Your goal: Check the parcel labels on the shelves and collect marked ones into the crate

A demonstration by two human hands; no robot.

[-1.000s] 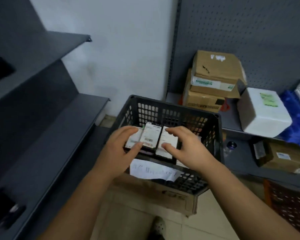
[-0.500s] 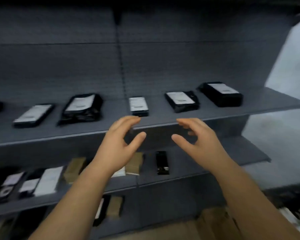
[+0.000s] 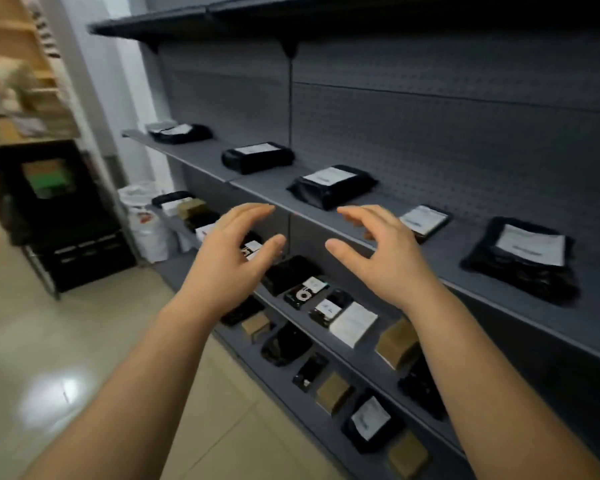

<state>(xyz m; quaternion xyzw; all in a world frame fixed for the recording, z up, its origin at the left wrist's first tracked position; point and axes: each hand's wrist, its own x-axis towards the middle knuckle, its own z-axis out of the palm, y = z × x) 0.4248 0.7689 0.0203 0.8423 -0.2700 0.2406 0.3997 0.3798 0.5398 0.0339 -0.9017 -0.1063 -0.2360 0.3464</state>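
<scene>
Dark grey shelves (image 3: 201, 157) run from left to right along a pegboard wall. On the upper shelf lie several black parcels with white labels, among them one (image 3: 329, 187) just above my hands and another (image 3: 523, 258) at the right. Lower shelves carry small black packets (image 3: 305, 294), a white parcel (image 3: 354, 323) and brown boxes (image 3: 397, 342). My left hand (image 3: 229, 261) and my right hand (image 3: 381, 251) hover in front of the shelves with fingers loosely spread, holding nothing. The crate is out of view.
A black rack (image 3: 59, 216) stands on the tiled floor at the left, with a white sack (image 3: 146, 223) beside the shelf end. Wooden shelving (image 3: 25, 81) shows blurred at the far left. An aisle of floor runs along the shelves.
A second ago both hands were placing labelled parcels in the black crate. They let go, and the view swung to the shelves, then further left along them; both hands stay raised and hold nothing.
</scene>
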